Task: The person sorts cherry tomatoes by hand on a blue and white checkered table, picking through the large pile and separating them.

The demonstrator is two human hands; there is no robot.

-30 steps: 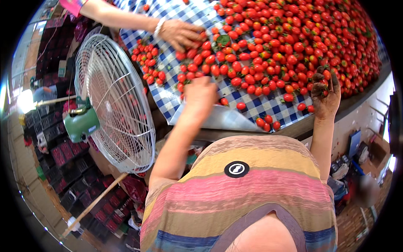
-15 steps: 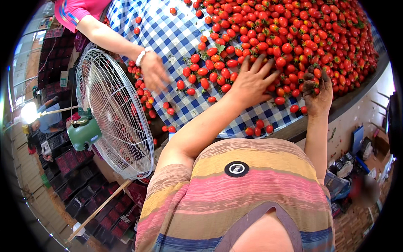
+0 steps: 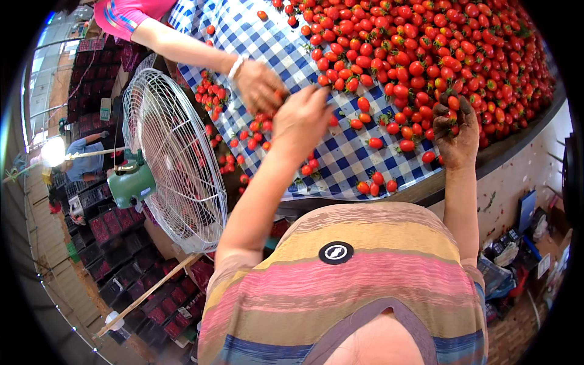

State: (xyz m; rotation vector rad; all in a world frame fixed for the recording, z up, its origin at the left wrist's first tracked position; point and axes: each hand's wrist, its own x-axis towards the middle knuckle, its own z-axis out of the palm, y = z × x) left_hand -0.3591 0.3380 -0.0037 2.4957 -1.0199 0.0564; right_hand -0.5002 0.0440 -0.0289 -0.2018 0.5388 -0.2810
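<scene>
Many red cherry tomatoes point(image 3: 420, 55) lie heaped on a blue-and-white checked cloth point(image 3: 340, 152). My left hand point(image 3: 301, 121) is over the cloth left of the heap, its fingers bent and blurred; whether anything is in them is hidden. A loose group of tomatoes point(image 3: 261, 126) lies just left of it. At the heap's near right edge, my right hand point(image 3: 457, 137) is palm up, its darkly stained fingers curled round cherry tomatoes, with one tomato point(image 3: 453, 103) showing between fingers and thumb. Another person's hand point(image 3: 258, 85), with a white bracelet, reaches in beside my left hand.
A large wire-caged fan point(image 3: 176, 164) with a green motor stands close to my left arm. More tomatoes point(image 3: 211, 94) lie by the cloth's left edge. Stacked dark crates point(image 3: 121, 225) fill the floor at left. A dark table rim point(image 3: 505, 155) runs along the near right.
My left hand has moved left off the heap, and several tomatoes now lie further left on the cloth. The other person's hand has moved right, toward mine. My right hand has hardly moved.
</scene>
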